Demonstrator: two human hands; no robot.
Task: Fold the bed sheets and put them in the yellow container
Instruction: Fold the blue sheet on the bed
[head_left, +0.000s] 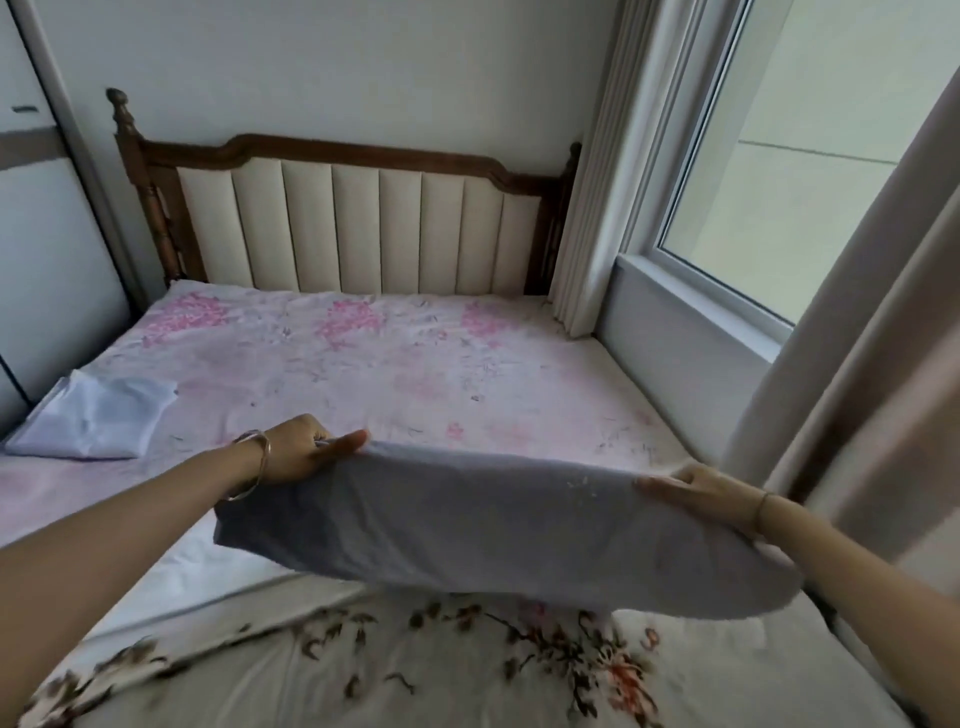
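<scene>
the left hand (298, 452) and right hand (701, 493) are each pinching an end of the grey sheet (498, 525), holding it above the bed (363, 364).

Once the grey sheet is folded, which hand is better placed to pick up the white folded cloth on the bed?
Left, probably. The left hand grips the grey sheet on the side where the white folded cloth lies; the right hand holds the opposite end, by the curtain.

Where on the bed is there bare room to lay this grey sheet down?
The widest free patch is the pink floral bed cover, between headboard and grey sheet, right of the folded white sheet. The near edge is crowded by the brown-flowered cloth.
</scene>
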